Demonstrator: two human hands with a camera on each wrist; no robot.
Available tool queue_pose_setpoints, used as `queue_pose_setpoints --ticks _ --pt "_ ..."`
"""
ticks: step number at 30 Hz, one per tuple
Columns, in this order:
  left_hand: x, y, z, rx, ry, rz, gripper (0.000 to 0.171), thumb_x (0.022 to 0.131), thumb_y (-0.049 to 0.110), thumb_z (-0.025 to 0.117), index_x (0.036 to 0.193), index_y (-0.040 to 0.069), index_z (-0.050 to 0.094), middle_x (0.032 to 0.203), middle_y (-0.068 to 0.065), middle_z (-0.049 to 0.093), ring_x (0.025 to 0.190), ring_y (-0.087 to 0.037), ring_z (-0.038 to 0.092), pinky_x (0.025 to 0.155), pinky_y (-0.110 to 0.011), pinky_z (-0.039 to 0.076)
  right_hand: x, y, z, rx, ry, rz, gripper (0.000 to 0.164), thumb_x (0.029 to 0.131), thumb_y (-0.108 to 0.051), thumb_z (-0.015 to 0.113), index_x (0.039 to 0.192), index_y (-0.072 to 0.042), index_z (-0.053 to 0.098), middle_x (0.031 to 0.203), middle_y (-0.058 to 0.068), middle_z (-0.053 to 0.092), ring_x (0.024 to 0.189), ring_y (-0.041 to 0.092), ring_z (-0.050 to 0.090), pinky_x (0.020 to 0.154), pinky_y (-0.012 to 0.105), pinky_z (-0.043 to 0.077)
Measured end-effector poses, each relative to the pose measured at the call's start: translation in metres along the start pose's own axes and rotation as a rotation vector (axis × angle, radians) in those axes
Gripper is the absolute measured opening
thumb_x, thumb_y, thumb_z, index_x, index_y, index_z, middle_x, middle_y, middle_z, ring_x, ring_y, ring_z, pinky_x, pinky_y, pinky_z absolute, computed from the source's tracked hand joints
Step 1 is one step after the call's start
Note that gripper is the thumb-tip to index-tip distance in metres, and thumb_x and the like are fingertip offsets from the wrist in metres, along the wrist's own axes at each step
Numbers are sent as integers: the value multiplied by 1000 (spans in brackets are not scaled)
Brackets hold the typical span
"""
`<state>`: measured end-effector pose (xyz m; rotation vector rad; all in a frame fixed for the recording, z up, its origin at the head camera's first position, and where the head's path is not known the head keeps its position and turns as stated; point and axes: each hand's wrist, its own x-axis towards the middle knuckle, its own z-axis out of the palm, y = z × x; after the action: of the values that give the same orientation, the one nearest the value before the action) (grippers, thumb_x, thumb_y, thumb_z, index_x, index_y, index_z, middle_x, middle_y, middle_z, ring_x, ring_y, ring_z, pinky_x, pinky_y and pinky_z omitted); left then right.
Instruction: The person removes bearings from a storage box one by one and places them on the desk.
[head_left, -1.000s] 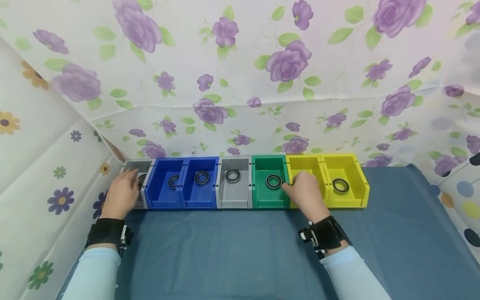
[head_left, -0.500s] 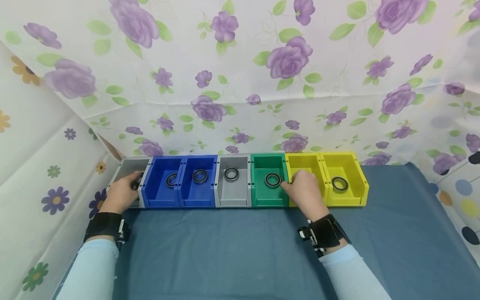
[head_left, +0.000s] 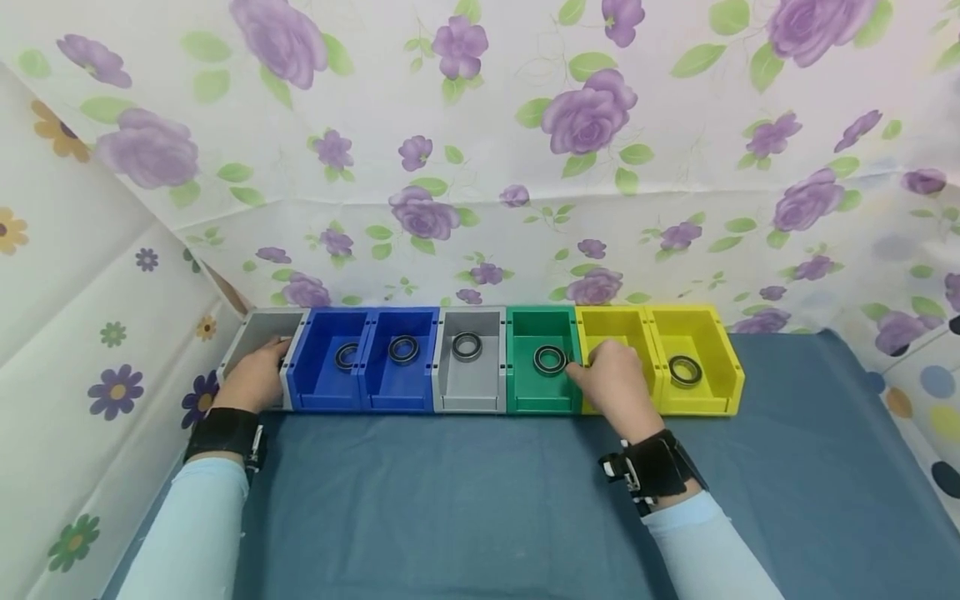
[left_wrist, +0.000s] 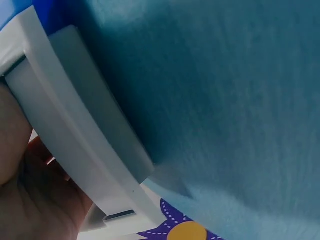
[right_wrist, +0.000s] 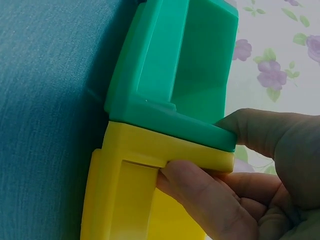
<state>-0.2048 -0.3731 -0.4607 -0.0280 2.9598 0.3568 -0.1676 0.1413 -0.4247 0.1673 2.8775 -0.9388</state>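
In the head view, my left hand (head_left: pixel 253 377) reaches into the leftmost grey bin (head_left: pixel 258 325). Its fingertips are hidden by the hand and bin wall, and no bearing shows there now. The left wrist view has the palm and fingers behind the bin's front lip (left_wrist: pixel 75 125); what they hold cannot be seen. My right hand (head_left: pixel 617 385) pinches the adjoining side walls of the green bin (head_left: pixel 542 323) and the left yellow bin (head_left: pixel 609 323). In the right wrist view, its thumb (right_wrist: pixel 255 132) lies on the green wall, its fingers (right_wrist: pixel 200 192) on the yellow one. A bearing (head_left: pixel 536 360) lies in the green bin.
The bins form one row against a flowered cloth backdrop (head_left: pixel 510 242). Single bearings lie in the left blue bin (head_left: pixel 322 333), the right blue bin (head_left: pixel 408 325), the middle grey bin (head_left: pixel 487 329) and the right yellow bin (head_left: pixel 678 325). Blue cloth (head_left: pixel 450 500) covers the table in front.
A dark bearing seen at my left fingers half a second ago is now out of sight, as the hand sits further into the grey bin. My right hand keeps its grip.
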Motion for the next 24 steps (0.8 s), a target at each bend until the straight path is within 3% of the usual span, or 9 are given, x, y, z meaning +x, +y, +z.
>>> queue_pose_setpoints --ticks 6,13,19,24 --pt "3 6 -3 52 24 51 46 95 10 39 140 1 37 141 -28 29 125 -47 29 98 -59 23 0 2 -2 9 -3 7 42 85 -34 65 56 -8 52 48 3 44 42 19 47 39 27 36" --pt "1 9 -5 66 47 25 40 94 -1 38 133 -1 45 122 -31 47 111 -47 44 91 -60 33 1 1 -2 9 -12 13 41 85 -34 65 56 -9 49 48 2 43 42 18 46 39 26 34" --pt "0 8 -6 55 18 16 38 93 -1 38 131 -5 44 120 -31 48 110 -47 44 90 -59 34 1 1 -2 11 -14 14 42 85 -33 65 56 -9 48 48 1 39 41 18 44 39 26 33" --pt "-1 4 -4 58 22 46 37 92 3 43 128 -6 45 118 -32 48 109 -47 44 90 -60 34 2 2 -4 13 -12 -6 42 85 -32 65 55 -8 47 47 1 39 41 18 44 39 26 33"
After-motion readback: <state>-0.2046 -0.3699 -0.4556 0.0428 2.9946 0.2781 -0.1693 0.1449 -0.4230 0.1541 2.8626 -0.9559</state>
